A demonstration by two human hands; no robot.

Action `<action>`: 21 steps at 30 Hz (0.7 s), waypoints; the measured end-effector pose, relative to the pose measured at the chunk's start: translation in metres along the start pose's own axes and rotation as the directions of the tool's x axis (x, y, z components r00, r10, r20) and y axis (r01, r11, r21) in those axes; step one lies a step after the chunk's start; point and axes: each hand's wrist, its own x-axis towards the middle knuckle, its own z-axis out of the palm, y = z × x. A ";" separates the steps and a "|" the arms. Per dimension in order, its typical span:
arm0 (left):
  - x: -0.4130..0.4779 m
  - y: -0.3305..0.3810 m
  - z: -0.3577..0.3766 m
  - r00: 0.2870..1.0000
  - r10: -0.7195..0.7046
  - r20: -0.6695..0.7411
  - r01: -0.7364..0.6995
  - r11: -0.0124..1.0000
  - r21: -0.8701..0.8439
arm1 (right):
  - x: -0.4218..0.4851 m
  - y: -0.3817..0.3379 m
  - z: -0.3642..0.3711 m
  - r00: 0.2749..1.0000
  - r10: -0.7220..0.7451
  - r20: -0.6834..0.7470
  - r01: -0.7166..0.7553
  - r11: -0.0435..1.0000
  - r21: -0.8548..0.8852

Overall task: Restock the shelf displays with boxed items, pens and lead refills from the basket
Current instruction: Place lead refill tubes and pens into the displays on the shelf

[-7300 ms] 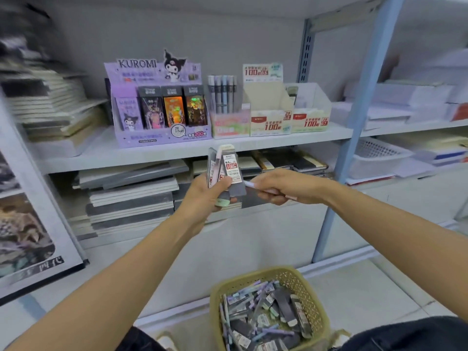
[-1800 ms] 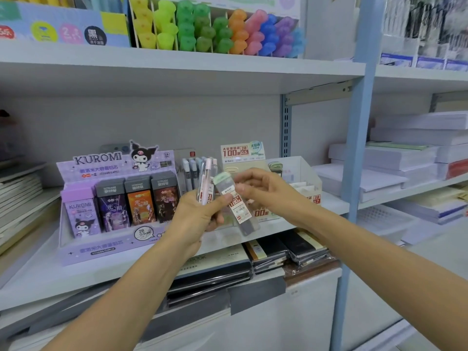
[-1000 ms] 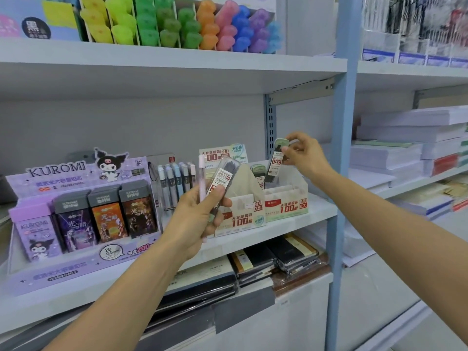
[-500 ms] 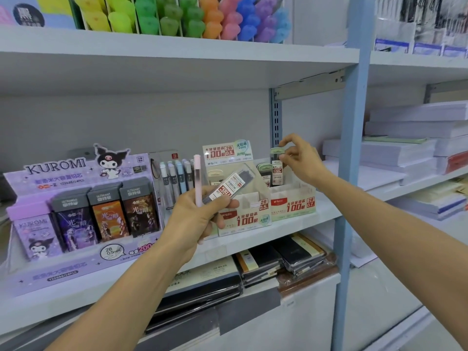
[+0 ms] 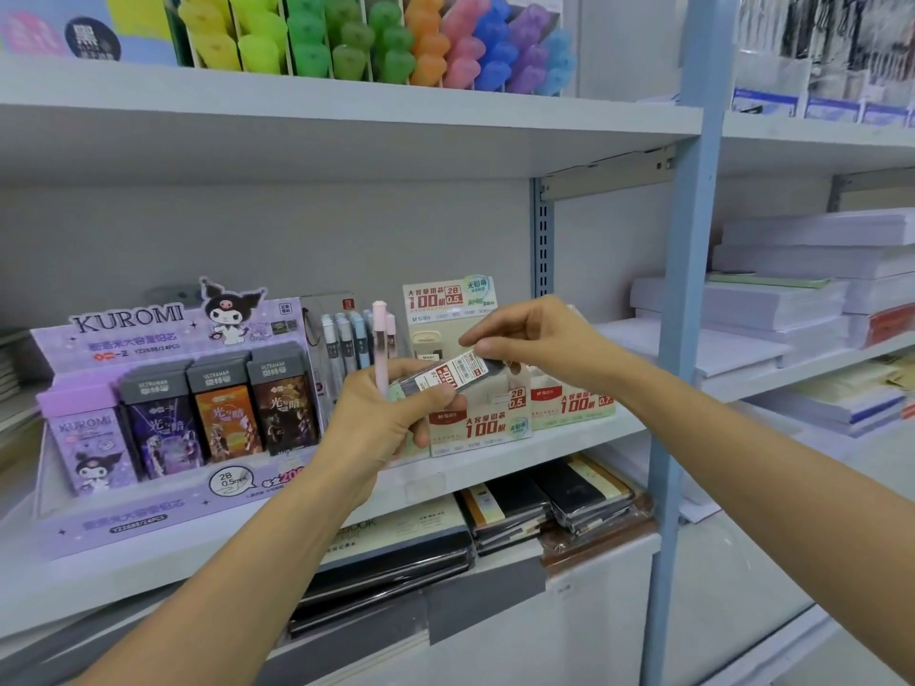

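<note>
left hand holds pink pen, lead case — right hand pinches case

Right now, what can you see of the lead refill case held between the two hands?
The lead refill case is slim, dark and plastic-looking, with a white-and-red barcoded label. It lies tilted, right end higher, in front of a cream display box. The left hand grips its lower end along with a pink pen; the right hand pinches its upper end.
</note>
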 end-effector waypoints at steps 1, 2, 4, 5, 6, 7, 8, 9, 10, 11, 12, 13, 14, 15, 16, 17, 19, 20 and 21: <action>-0.001 0.001 -0.001 1.000 0.003 -0.028 -0.003 1.000 0.003 | -0.002 -0.002 0.003 1.000 -0.005 0.005 0.005 1.000 0.008; -0.002 0.001 -0.001 0.998 0.005 -0.057 -0.005 1.000 -0.001 | -0.003 -0.004 0.005 1.000 0.001 -0.007 -0.001 1.000 0.022; -0.003 0.002 -0.003 0.993 0.007 -0.114 -0.010 1.000 -0.019 | -0.006 -0.003 0.005 0.998 0.051 0.030 -0.052 0.998 0.043; -0.004 0.003 -0.004 0.990 0.006 -0.139 -0.010 1.000 -0.023 | -0.008 -0.002 0.005 0.993 0.078 0.088 -0.081 0.996 0.032; -0.004 0.003 -0.005 0.988 0.003 -0.154 -0.007 1.000 -0.022 | -0.010 -0.002 0.006 0.986 0.091 0.142 -0.094 0.995 0.015; -0.004 0.003 -0.004 0.988 0.000 -0.156 -0.002 1.000 -0.015 | -0.011 -0.002 0.008 0.982 0.085 0.167 -0.087 0.996 0.007; -0.005 0.003 -0.003 0.990 -0.001 -0.143 0.001 1.000 0.003 | -0.012 -0.003 0.011 0.985 0.067 0.158 -0.070 0.997 0.016; -0.006 0.004 0.000 0.993 0.001 -0.116 0.002 1.000 0.023 | -0.013 -0.005 0.014 0.991 0.046 0.124 -0.052 0.998 0.043; -0.007 0.005 0.004 0.997 0.005 -0.079 -0.002 0.999 0.039 | -0.013 -0.008 0.017 0.996 0.028 0.087 -0.035 0.996 0.081; -0.008 0.006 0.008 0.999 0.011 -0.041 -0.009 0.999 0.049 | -0.013 -0.011 0.017 0.998 0.012 0.061 -0.019 0.993 0.114; -0.009 0.007 0.012 1.000 0.013 -0.008 -0.013 0.999 0.051 | -0.012 -0.012 0.017 0.999 0.002 0.046 -0.008 0.992 0.124; -0.009 0.008 0.016 1.000 0.007 0.017 -0.008 0.999 0.050 | -0.012 -0.013 0.013 0.999 -0.001 0.032 -0.003 0.994 0.110; -0.008 0.010 0.019 0.999 -0.007 0.039 0.005 0.999 0.050 | -0.012 -0.013 0.008 1.000 0.002 0.003 -0.002 0.996 0.089; -0.007 0.012 0.021 0.998 -0.028 0.060 0.025 0.999 0.046 | -0.012 -0.012 0.000 0.998 0.015 -0.058 -0.010 0.997 0.075; -0.005 0.013 0.023 0.996 -0.053 0.076 0.051 0.998 0.031 | -0.012 -0.010 -0.010 0.988 0.034 -0.153 -0.023 0.997 0.070; -0.003 0.013 0.024 0.993 -0.076 0.086 0.076 0.997 0.001 | -0.011 -0.007 -0.021 0.961 0.052 -0.272 -0.035 0.997 0.067; 0.000 0.012 0.027 0.991 -0.101 0.083 0.108 0.990 -0.090 | -0.009 0.003 -0.044 0.861 0.075 -0.503 -0.053 0.997 0.058; 0.002 0.010 0.028 0.993 -0.097 0.069 0.104 0.988 -0.114 | -0.008 0.009 -0.053 0.809 0.078 -0.582 -0.064 0.997 0.044; 0.003 0.008 0.028 0.995 -0.081 0.050 0.086 0.990 -0.109 | -0.005 0.016 -0.060 0.773 0.075 -0.630 -0.081 0.997 0.021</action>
